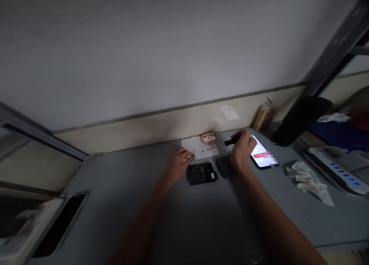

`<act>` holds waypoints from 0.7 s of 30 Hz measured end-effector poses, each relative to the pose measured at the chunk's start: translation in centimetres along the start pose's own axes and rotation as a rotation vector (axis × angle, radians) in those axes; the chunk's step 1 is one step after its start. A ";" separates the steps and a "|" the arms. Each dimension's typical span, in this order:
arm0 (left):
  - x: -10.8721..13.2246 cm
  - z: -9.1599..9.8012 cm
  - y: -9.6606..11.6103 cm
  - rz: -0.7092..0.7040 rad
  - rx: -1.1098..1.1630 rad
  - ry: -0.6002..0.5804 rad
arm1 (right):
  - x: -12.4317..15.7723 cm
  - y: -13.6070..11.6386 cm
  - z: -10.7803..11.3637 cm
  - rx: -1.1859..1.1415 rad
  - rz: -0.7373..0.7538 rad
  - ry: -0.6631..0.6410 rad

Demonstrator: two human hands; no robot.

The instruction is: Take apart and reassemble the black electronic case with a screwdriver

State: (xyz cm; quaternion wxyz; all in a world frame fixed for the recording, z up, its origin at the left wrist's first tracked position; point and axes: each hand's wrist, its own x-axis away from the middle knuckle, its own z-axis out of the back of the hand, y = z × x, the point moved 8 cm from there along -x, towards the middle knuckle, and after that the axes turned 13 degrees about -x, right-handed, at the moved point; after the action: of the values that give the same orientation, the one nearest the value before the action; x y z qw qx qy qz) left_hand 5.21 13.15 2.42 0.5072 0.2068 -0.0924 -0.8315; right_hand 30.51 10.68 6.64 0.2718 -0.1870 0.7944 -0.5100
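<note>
My right hand is wrapped round a screwdriver with a black handle, its thin shaft pointing left over a sheet of white paper. Small dark specks, perhaps screws, lie on the paper near the tip. My left hand rests at the paper's lower left edge, fingers pinched together; anything between them is too small to name. Just right of it lies an opened black device showing a green circuit board. A flat dark piece sits beside the device, partly behind my right hand.
An orange animal-faced case stands on the paper's far edge. Right of my hand are a lit phone, crumpled tissue, a drink carton, a black cylinder and a power strip. Another phone lies left.
</note>
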 end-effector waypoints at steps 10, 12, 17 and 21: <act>-4.1 -1.6 3.9 -0.176 -0.103 -0.143 | -2.0 0.4 2.1 0.010 -0.042 0.112; -2.6 -1.1 4.3 -0.142 -0.088 -0.110 | -2.0 0.1 2.1 -0.010 -0.024 0.109; 2.2 -2.5 5.9 -0.177 -0.074 -0.188 | -2.3 0.0 2.4 -0.033 -0.001 0.131; 3.2 -2.9 5.3 -0.125 -0.054 -0.138 | -2.6 0.1 2.8 -0.035 0.031 0.151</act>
State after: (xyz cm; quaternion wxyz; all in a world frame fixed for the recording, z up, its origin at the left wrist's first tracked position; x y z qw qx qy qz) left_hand 9.43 8.00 0.93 0.4519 0.1407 -0.0917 -0.8761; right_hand 34.27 10.25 6.30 0.2156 -0.1403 0.8242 -0.5045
